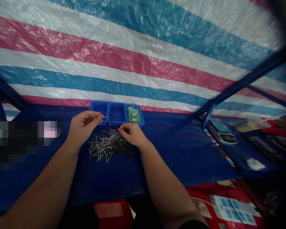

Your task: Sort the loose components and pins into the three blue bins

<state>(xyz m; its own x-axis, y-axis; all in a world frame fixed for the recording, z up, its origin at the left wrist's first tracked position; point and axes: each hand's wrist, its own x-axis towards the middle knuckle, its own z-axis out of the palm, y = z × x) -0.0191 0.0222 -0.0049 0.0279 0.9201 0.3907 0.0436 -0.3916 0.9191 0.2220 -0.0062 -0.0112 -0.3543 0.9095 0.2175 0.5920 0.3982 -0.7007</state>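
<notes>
My left hand point(84, 124) pinches a thin silvery metal pin point(105, 117) between thumb and fingertips, its free end pointing right in front of the blue bins. Below lies a heap of loose metal pins point(102, 148), silvery on the left and darker on the right. My right hand point(132, 133) is at the heap's upper right edge with thumb and fingers pressed together; whatever is between them is too small to make out. Behind the hands stand a left blue bin point(98, 106), a middle blue bin point(116, 120) with a few dark pieces, and a right blue bin point(142, 121) holding small green-and-clear packets point(133, 114).
A blue tabletop point(171, 152) spreads under everything, backed by a striped plastic sheet point(133, 63). Blue metal frame bars point(238, 81) rise at the right. A scale point(225, 136) and a crumpled white item point(255, 164) are farther right. A pixelated area covers the left side.
</notes>
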